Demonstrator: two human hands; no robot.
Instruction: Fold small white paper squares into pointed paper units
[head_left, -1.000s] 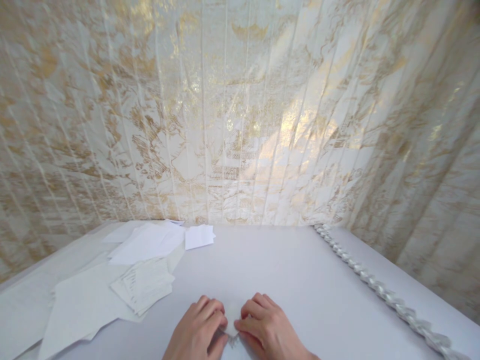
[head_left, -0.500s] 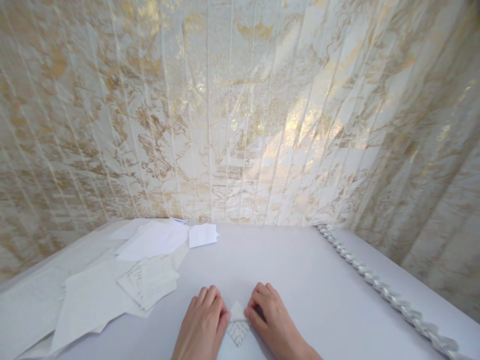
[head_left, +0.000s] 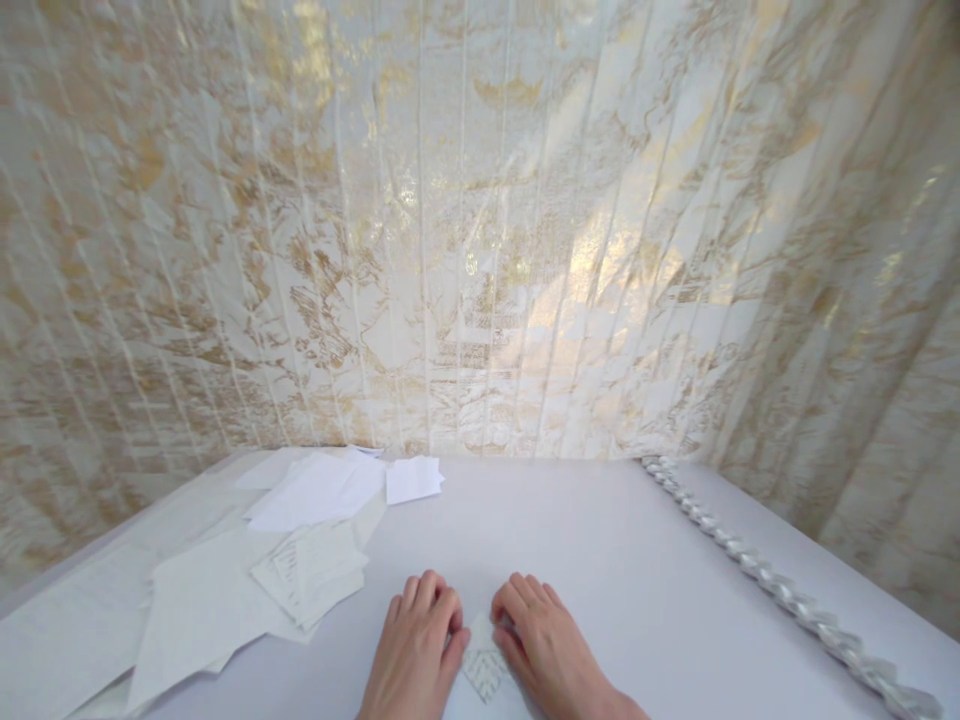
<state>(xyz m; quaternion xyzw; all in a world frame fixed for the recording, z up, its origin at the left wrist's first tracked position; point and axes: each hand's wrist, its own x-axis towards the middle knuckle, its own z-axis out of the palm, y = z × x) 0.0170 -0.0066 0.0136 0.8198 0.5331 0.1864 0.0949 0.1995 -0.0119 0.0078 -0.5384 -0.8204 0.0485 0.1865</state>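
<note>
A small piece of folded paper (head_left: 486,675) lies on the table low in the head view. Its upper part is plain white and comes to a point; the lower part carries grey printed marks. My left hand (head_left: 421,635) grips its left edge, with thumb and curled forefinger close together. On the opposite side, my right hand (head_left: 541,640) pinches the right edge, fingers bent and thumb tucked beneath them. The fingertips partly hide both edges of the paper.
Loose white sheets (head_left: 202,590) spread over the left of the table (head_left: 600,540), with smaller printed pieces (head_left: 319,575) on top. A little stack of white paper (head_left: 414,480) sits at the back. A silvery braided strip (head_left: 772,585) runs along the right side. Behind hangs a gold-patterned curtain (head_left: 465,250).
The view has shifted slightly, so the table's contents appear a little lower and further right. My right fingers have come further over the paper's upper right side, and the left forefinger has lifted slightly.
</note>
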